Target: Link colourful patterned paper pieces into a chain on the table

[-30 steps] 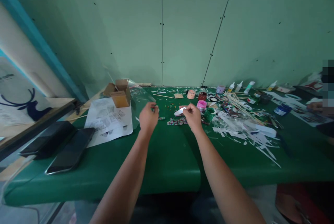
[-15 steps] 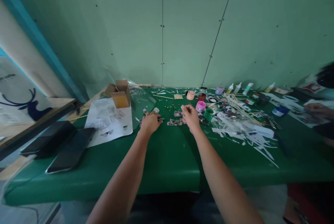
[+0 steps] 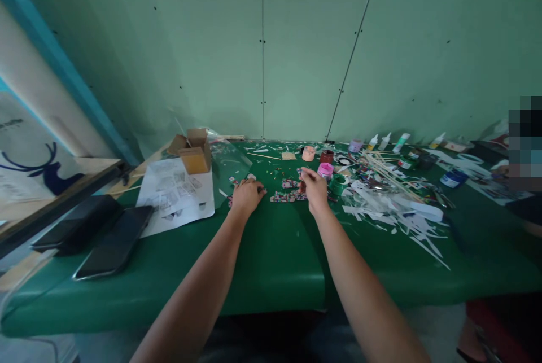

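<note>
Two hands over patterned scraps (image 3: pixel 289 197), left hand (image 3: pixel 247 196) pressed flat on them, right hand (image 3: pixel 315 189) pinching something too small to identify

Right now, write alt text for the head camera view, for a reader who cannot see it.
Two bare arms reach across a green table: the left hand rests on small patterned pieces, the right hand pinches another just above them. Paint pots, glue bottles, sticks and white paper scraps clutter the right; a printed sheet, cardboard box and two phones lie left.
</note>
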`<state>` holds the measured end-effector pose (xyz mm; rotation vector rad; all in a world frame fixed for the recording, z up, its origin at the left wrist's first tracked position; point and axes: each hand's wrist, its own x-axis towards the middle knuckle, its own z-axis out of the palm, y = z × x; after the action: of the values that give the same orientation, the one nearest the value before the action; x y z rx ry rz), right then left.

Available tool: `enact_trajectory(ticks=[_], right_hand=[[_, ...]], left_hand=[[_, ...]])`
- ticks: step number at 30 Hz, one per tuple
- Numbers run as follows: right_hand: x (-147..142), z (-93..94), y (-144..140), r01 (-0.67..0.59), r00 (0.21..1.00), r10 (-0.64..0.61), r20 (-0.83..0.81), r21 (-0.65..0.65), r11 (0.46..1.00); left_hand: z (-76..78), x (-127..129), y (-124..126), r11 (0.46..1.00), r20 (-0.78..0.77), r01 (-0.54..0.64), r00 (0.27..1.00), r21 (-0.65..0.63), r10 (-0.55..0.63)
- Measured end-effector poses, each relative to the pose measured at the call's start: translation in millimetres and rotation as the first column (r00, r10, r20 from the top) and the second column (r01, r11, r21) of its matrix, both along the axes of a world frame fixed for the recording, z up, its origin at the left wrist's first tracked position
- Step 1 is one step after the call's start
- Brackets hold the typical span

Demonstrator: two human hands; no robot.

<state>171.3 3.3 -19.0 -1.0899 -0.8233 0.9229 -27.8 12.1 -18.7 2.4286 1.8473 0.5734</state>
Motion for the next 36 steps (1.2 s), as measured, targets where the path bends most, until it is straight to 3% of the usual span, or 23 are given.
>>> enact_trajectory(ticks=[5, 10, 13, 22, 29, 32, 34, 36], right_hand=[[0.6, -0.2, 2.1, -0.019, 0.997, 0.019, -0.08, -0.003, 1.0], [-7.3, 6.9, -5.3, -0.17, 0.985, 0.171, -0.02, 0.037, 0.985], [-9.3, 10.4, -8.3, -0.188, 0.982, 0.188, 0.005, 0.105, 0.977], [-3.9, 8.3, -2.8, 0.01, 1.0, -0.013, 0.011, 0.23, 0.973], [-5.4, 6.1, -2.5, -0.078, 0.997, 0.079, 0.005, 0.169, 0.982], [-8.3, 5.8, -5.3, -0.115, 0.985, 0.091, 0.143, 0.165, 0.98], [-11.4, 6.1, -8.2, -0.17, 0.958, 0.122, 0.261, 0.17, 0.971], [-14.4, 6.1, -10.3, -0.235, 0.93, 0.168, 0.327, 0.175, 0.956]], left_hand=[[11.2, -0.5, -7.5, 0.982, 0.086, -0.065, 0.995, 0.177, 0.051], [25.9, -4.1, -14.2, 0.969, 0.266, -0.051, 0.964, 0.242, -0.016], [29.2, -4.7, -15.3, 0.955, 0.329, -0.033, 0.942, 0.295, -0.069], [15.3, 1.3, -4.0, 0.98, 0.678, -0.094, 0.733, 0.176, -0.052], [12.0, 1.8, 2.4, 0.975, 0.7, 0.143, 0.679, 0.168, -0.221], [15.3, 5.6, -3.0, 0.965, 0.811, 0.254, 0.551, 0.059, -0.195], [17.6, 10.6, -8.3, 0.938, 0.898, 0.345, 0.421, -0.027, -0.129], [18.3, 16.4, -12.3, 0.919, 0.938, 0.383, 0.342, -0.092, -0.049]])
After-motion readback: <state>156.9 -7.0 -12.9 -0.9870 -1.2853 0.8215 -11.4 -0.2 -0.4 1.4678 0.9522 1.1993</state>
